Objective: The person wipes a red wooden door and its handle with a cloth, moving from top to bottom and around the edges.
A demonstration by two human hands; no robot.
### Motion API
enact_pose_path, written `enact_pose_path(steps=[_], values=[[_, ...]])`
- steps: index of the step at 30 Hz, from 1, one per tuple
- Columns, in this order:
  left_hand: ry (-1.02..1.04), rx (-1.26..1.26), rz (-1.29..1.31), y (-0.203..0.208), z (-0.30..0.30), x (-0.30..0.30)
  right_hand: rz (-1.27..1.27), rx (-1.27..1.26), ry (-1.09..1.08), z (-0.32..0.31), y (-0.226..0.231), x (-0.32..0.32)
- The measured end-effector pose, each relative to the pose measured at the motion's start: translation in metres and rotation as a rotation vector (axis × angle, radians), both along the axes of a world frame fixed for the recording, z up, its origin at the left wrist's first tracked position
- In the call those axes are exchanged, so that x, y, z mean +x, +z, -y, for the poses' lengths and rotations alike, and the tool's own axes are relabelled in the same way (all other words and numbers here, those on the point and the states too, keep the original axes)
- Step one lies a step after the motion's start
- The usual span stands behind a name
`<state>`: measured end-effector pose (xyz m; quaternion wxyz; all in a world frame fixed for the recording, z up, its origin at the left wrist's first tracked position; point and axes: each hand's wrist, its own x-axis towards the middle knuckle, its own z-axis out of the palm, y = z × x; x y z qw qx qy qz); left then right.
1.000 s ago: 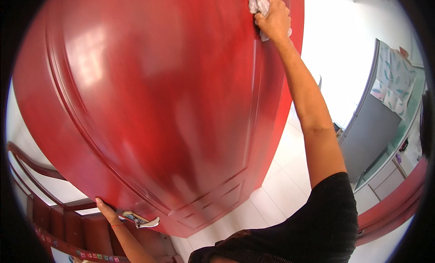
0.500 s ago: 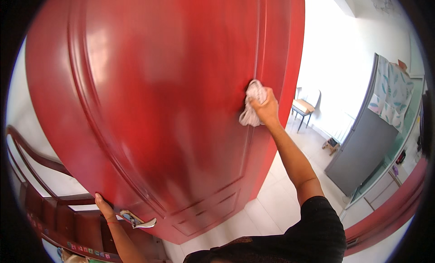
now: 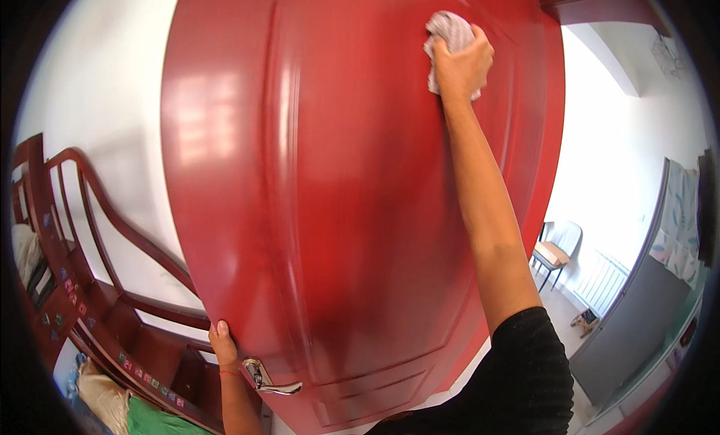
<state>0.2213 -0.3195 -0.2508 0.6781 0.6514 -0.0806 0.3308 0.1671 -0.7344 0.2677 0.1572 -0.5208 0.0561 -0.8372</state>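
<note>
A large red panelled door (image 3: 360,210) fills the middle of the view. My right hand (image 3: 465,66) is closed round a crumpled pale, striped cloth (image 3: 448,30) and presses it against the door's upper right part, near the moulding, with the arm stretched upward. Low on the left, my left hand (image 3: 223,345) grips the door's edge; its thumb lies on the front face and the other fingers are hidden behind. Just right of that hand is the metal lever handle (image 3: 277,388).
Left of the door stands a dark wooden bunk-like frame with a curved rail (image 3: 112,217) and bedding (image 3: 154,416). Through the doorway on the right are a chair (image 3: 553,253), a radiator (image 3: 602,281) and a grey fridge-like cabinet (image 3: 637,337) with a patterned cover.
My right hand has carried the cloth higher up the door. The view has tilted upward and turned left, showing more of the wooden frame. My left hand still holds the door's edge.
</note>
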Motion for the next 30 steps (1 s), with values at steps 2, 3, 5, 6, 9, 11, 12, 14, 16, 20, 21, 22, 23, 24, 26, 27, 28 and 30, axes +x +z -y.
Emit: enact_pose_path(steps=[2,3,5,6,9,11,12,14,16,20,21,22,23,24,26,27,28,30], values=[[0.042,0.013,0.000,0.002,-0.004,-0.003,0.032,-0.126,-0.036,-0.049,0.017,0.008],[0.051,0.007,0.001,0.003,-0.003,-0.005,0.058,-0.191,-0.064,-0.070,0.022,0.013],[0.020,0.016,0.004,0.007,0.000,-0.005,-0.031,-0.283,-0.007,-0.117,0.022,0.012],[-0.013,0.015,0.008,0.011,0.004,-0.005,-0.013,-0.386,-0.029,-0.137,0.017,0.017],[-0.050,-0.058,0.005,0.004,0.000,0.008,0.116,-0.761,-0.088,-0.198,-0.018,0.040],[-0.010,-0.044,-0.041,0.008,0.001,0.007,0.039,-0.885,0.050,-0.222,-0.043,0.044],[-0.025,-0.017,-0.017,0.006,-0.002,0.012,-0.009,-0.906,0.089,-0.224,-0.049,0.044],[-0.047,0.019,0.001,0.001,-0.005,0.022,0.035,-0.891,0.116,-0.213,-0.043,0.044],[-0.067,-0.011,0.023,-0.003,-0.005,0.031,0.064,-0.868,0.115,-0.198,-0.030,0.044],[-0.068,0.001,-0.004,0.002,0.002,0.032,0.006,-0.741,0.042,-0.167,0.002,0.037],[-0.078,0.010,-0.010,0.002,0.004,0.032,0.012,-0.677,0.031,-0.157,0.008,0.033],[-0.074,0.003,-0.018,0.004,0.004,0.032,0.025,-0.614,0.025,-0.148,0.014,0.030],[-0.070,-0.006,-0.024,0.006,0.005,0.033,0.023,-0.605,0.021,-0.139,0.017,0.027],[-0.086,-0.021,-0.027,-0.005,-0.001,0.044,-0.001,-0.556,0.002,-0.128,0.020,0.023],[-0.100,-0.040,-0.036,-0.006,-0.004,0.052,-0.026,-0.471,-0.044,-0.103,0.030,0.023],[-0.110,-0.067,-0.048,-0.008,-0.005,0.058,-0.023,-0.464,-0.054,-0.090,0.034,0.024],[-0.205,-0.121,-0.005,-0.012,-0.012,0.066,-0.011,-0.420,-0.074,-0.077,0.039,0.026],[-0.191,-0.090,-0.037,-0.018,-0.017,0.071,-0.050,-0.346,-0.090,-0.051,0.041,0.022]])
